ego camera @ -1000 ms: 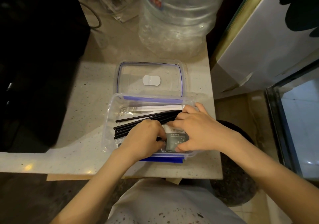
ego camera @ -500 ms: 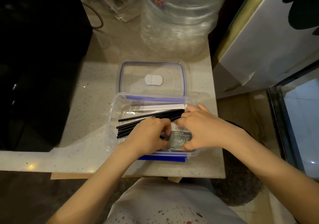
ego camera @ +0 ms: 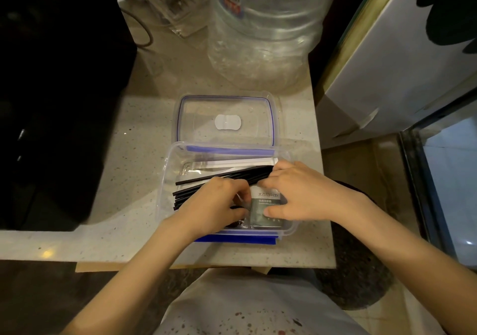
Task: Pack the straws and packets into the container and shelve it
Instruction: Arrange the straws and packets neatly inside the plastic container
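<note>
Head view: both hands work inside the clear rectangular plastic container [ego camera: 165,192] on the speckled surface [ego camera: 129,231], left hand [ego camera: 214,205] curled over thin black straws [ego camera: 222,177], right hand [ego camera: 302,192] pinching a grey printed packet [ego camera: 267,205]; best pressed flat below the rim so the clear blue-edged lid [ego camera: 224,123] seats.

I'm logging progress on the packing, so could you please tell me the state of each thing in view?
Clear container: open, on the counter, partly filled.
Lid: off, lying flat behind the container.
Black straws: inside, lying slantwise.
Grey packet: inside, pressed by both hands.
Left hand: in the container, on the packet.
Right hand: in the container, on the packet.
Large water bottle: upright.
</note>
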